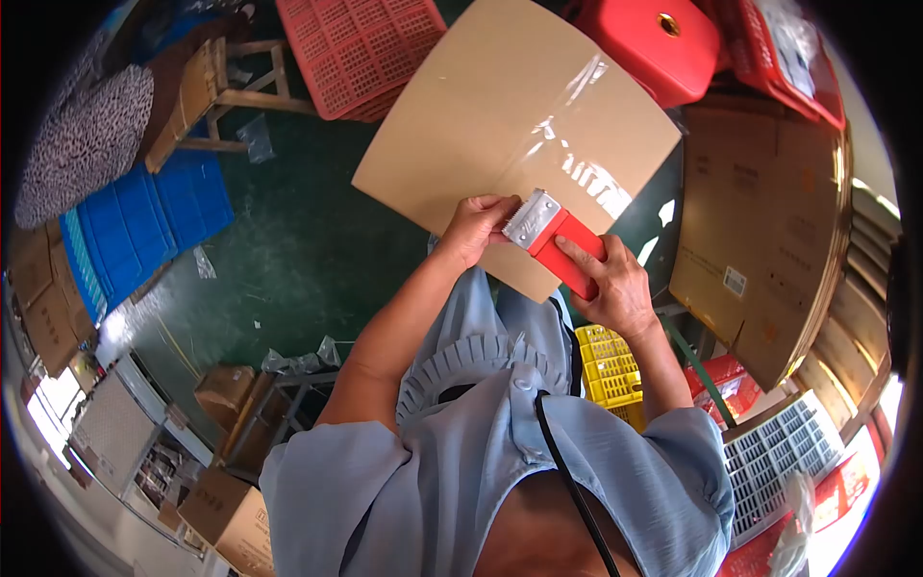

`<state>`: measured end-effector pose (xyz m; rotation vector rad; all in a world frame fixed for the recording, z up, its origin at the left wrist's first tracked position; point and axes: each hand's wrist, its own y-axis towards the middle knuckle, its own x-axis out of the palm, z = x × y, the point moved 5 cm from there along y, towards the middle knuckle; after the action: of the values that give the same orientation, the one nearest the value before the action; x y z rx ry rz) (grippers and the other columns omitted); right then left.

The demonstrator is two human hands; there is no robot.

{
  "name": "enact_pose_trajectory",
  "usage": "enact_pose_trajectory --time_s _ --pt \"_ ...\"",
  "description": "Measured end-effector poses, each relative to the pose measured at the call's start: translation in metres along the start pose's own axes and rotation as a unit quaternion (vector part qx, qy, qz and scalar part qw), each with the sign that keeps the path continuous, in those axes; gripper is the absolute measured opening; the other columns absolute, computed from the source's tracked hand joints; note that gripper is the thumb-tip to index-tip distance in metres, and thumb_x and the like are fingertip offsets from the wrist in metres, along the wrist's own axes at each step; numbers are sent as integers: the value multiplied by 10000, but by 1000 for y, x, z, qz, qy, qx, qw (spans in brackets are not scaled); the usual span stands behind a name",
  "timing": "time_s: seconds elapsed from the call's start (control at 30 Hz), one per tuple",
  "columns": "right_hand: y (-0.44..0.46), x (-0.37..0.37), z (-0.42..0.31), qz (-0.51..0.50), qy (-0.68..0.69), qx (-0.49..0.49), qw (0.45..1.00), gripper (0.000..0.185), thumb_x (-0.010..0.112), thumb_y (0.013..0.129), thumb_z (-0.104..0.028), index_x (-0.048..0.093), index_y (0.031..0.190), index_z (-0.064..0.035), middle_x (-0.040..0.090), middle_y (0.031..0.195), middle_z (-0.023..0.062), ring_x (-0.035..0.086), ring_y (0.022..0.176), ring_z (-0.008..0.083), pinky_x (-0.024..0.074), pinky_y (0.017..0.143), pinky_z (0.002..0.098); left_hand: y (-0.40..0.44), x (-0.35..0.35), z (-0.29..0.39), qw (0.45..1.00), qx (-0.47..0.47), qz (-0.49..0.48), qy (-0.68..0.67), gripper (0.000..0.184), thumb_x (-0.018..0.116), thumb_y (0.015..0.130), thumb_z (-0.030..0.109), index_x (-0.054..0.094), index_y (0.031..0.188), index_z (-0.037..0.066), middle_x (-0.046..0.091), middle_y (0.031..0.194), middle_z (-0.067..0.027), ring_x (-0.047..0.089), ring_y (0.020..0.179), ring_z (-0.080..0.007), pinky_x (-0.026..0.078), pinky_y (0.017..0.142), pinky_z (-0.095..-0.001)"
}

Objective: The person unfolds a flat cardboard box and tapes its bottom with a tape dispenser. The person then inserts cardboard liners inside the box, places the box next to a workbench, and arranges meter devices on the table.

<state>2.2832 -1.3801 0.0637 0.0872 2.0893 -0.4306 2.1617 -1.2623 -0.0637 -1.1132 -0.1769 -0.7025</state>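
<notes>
My right hand point(620, 288) is wrapped round a red tape dispenser point(569, 252) with a toothed metal head. Over the near edge of a cardboard box point(452, 115), the dispenser is tilted up to the left. My left hand point(473, 229) pinches with thumb and forefinger right at the dispenser's toothed edge; what lies between the fingertips is too small to make out. Shiny clear tape point(553, 130) runs along the box's top seam, with wrinkled glare toward the right side.
A red crate point(361, 53) and a red plastic stool point(659, 48) stand beyond the box. Flattened cardboard point(750, 221) leans at the right. A yellow crate point(608, 365) sits by my right leg. At the left are a wooden stool point(207, 101) and a blue bin point(144, 226).
</notes>
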Motion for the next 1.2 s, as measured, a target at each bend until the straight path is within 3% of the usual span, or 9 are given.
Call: enact_pose_trajectory --time_s 0.1,0.2,0.33,0.53,0.93,1.0,1.03,1.13,1.2 --pt "36 15 -41 -62 -28 -22 997 693 656 556 -138 462 1197 -315 435 874 128 536 740 289 487 675 352 -4 -52 25 983 156 80 58 132 585 808 135 643 780 21 600 683 -2 541 584 -55 441 508 -204" --pt "61 15 -81 -99 -2 -49 994 701 655 573 -139 440 1216 -317 431 874 133 541 732 293 494 663 357 -29 -102 62 990 93 75 69 178 600 800 192 611 720 33 595 636 -25 553 527 -82 463 499 -215" --pt "90 24 -102 -150 -44 -39 987 689 640 600 -151 422 1236 -303 432 869 144 544 731 304 494 673 363 -35 -207 116 969 138 184 94 213 609 795 232 600 791 19 593 665 -48 554 536 -96 487 523 -234" --pt "117 52 -134 -173 -29 -26 984 678 617 619 -158 406 1249 -294 443 831 155 553 704 309 496 644 380 7 -290 124 965 40 209 152 258 649 753 295 614 810 46 592 685 -34 562 586 -101 480 568 -236" --pt "112 103 -127 -214 -35 54 975 647 604 629 -193 417 1243 -270 446 817 172 558 681 318 493 632 386 72 -314 46 972 -87 160 151 302 704 700 284 610 852 40 596 676 -26 552 531 -87 482 503 -240" --pt "111 111 -123 -230 -51 80 969 677 613 628 -197 391 1264 -263 439 827 165 564 702 297 496 662 371 74 -338 46 901 -99 265 328 489 716 665 355 582 987 12 627 819 -100 613 672 -167 504 612 -304" --pt "111 112 -123 -228 -51 78 969 677 613 628 -197 391 1264 -263 439 827 165 564 702 296 496 662 371 71 -345 63 770 -1 289 569 644 682 662 435 522 1098 -11 599 986 -166 599 884 -253 469 765 -343" --pt "107 117 -122 -221 -42 74 971 674 604 629 -199 388 1263 -267 442 828 172 565 703 310 494 665 382 56 -307 91 826 141 328 436 680 502 742 547 501 1120 -17 556 1077 -181 523 1028 -292 408 867 -347" --pt "104 124 -122 -214 -43 71 973 671 604 627 -203 389 1261 -266 442 832 177 561 704 326 493 658 394 59 -261 85 821 91 272 494 760 312 788 595 342 1251 -8 440 1216 -214 430 1129 -326 314 942 -425"
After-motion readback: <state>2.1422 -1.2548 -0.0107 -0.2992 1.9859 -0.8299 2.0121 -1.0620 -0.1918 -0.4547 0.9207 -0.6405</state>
